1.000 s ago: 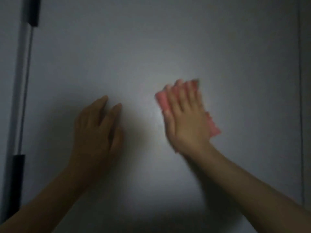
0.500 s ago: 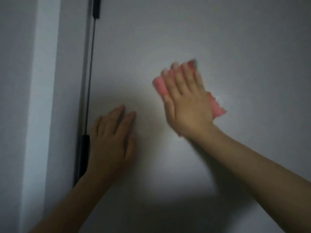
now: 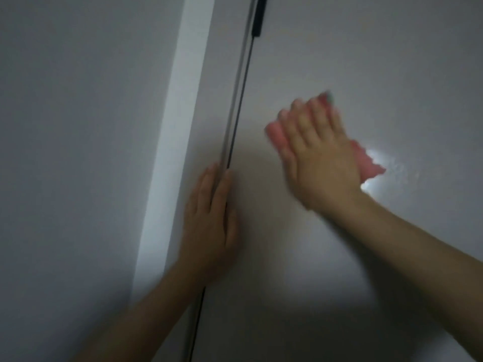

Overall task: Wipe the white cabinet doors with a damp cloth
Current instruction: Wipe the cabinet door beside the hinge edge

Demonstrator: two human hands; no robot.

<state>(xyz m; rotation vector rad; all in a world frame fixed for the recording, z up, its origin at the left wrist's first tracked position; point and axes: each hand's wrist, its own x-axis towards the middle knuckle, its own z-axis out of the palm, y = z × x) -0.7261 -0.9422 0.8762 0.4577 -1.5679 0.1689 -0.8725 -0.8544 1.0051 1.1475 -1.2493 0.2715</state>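
Observation:
A white cabinet door (image 3: 366, 48) fills the right of the view. My right hand (image 3: 318, 158) presses a pink cloth (image 3: 368, 163) flat against it, fingers spread over the cloth; pink edges show left of the fingers and at the lower right. A wet sheen glints on the door just right of the cloth. My left hand (image 3: 209, 226) lies flat and empty on the door's left edge, fingers over the long thin bar handle (image 3: 239, 100).
The bar handle runs top to bottom with a black end piece (image 3: 258, 17) near the top. Left of it stands a pale vertical strip (image 3: 172, 142) and another grey-white panel (image 3: 78, 152).
The view has swung right to left, so the handle now sits mid-frame. My left hand has shifted onto the handle edge. My right hand keeps the cloth on the door, moving and blurred.

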